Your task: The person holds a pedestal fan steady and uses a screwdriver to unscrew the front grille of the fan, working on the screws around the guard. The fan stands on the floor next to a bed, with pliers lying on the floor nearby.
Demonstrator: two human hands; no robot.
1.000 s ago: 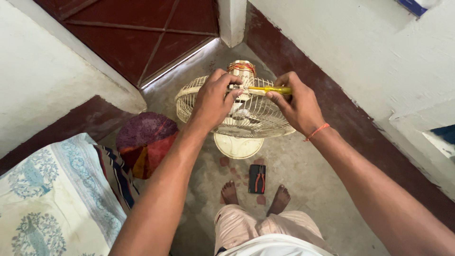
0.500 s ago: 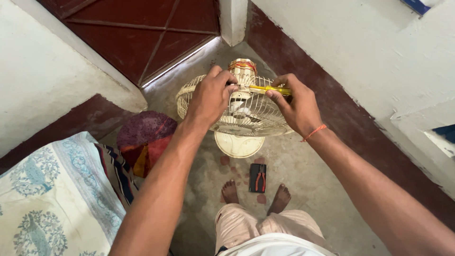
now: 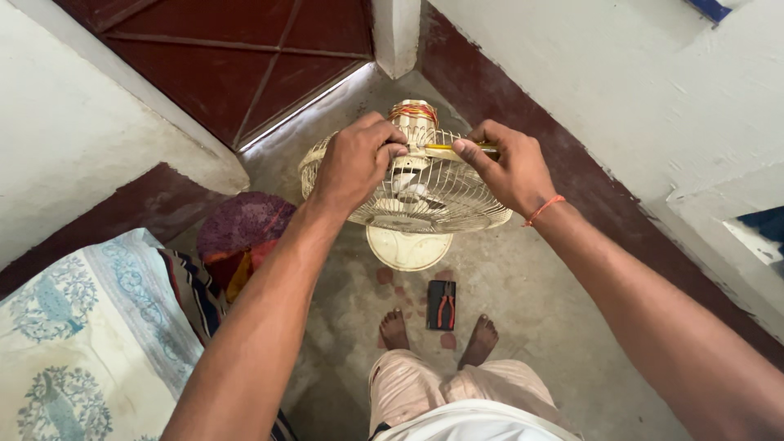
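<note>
A cream table fan with a wire guard stands tilted on its round base on the concrete floor. Its bare motor with copper and red windings shows at the far side. My left hand grips the top of the guard near the hub. In my right hand is a yellow-handled screwdriver, its shaft lying across the guard and pointing toward my left fingers. My bare feet stand just below the fan base.
A small black case with red-handled pliers lies between my feet. A round purple and red mat sits left of the fan. A patterned cloth covers the lower left. White walls close in on both sides, with a white post ahead.
My left hand has slid slightly along the guard toward the hub. The right hand keeps the screwdriver in the same spot. The fan has barely shifted.
</note>
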